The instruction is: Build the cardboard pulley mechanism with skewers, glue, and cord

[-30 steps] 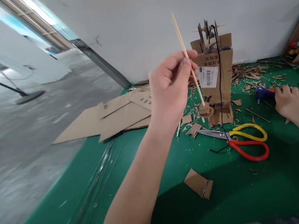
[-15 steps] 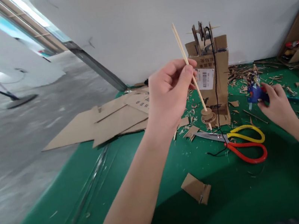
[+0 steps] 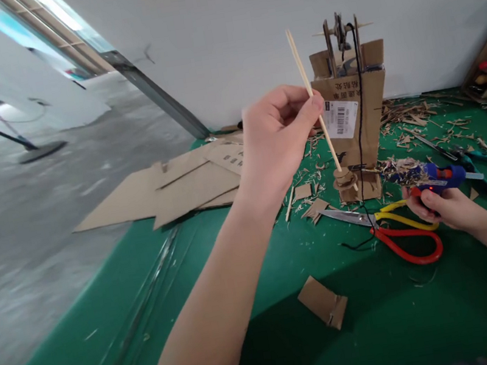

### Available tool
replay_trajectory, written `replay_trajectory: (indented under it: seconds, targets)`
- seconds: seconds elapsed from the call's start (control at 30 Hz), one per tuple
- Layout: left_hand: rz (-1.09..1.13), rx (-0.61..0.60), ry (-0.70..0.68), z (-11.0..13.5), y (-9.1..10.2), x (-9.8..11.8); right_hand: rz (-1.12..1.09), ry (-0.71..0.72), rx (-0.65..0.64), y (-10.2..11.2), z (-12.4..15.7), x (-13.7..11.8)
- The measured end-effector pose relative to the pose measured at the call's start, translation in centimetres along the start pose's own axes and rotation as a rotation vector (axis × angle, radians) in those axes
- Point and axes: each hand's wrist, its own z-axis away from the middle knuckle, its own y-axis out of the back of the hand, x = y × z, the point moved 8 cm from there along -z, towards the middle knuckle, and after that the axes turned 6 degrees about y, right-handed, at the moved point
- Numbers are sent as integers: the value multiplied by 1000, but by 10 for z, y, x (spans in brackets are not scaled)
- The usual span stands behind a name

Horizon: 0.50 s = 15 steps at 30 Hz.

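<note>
Pinched between thumb and fingers of my left hand (image 3: 279, 133) is a thin wooden stick (image 3: 329, 138), tilted, with a small round cardboard spool (image 3: 344, 179) at its lower end. My right hand (image 3: 444, 209) is closed around the handle of a blue hot glue gun (image 3: 443, 176). Cardboard scraps cling to the gun's front, and its nozzle points left toward the spool. A clear glue stick pokes out of the back. Behind the spool stands a cardboard box structure (image 3: 355, 115) with a wheel on an axle at its top and a black cord (image 3: 360, 127) hanging down.
Scissors (image 3: 383, 219) with yellow and red handles lie below the spool. A folded cardboard scrap (image 3: 322, 302) is nearer me. Flat cardboard sheets (image 3: 192, 184) lie left. Pliers (image 3: 476, 167) and many shavings are at right, with a white wall (image 3: 211, 39) behind.
My right hand has lifted the hot glue gun from among the shavings and swung it left toward the spool. My left hand keeps holding the stick; the view has shifted slightly.
</note>
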Motion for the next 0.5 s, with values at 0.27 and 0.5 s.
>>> replay_trajectory:
  seconds: [0.27,0.5]
  targets:
    - [-1,-17,98,4,-6,-5,165,-27,64,-5,5,-1]
    - [127,-71,308,-3,-10,-32,318,-42,146,3,10,-4]
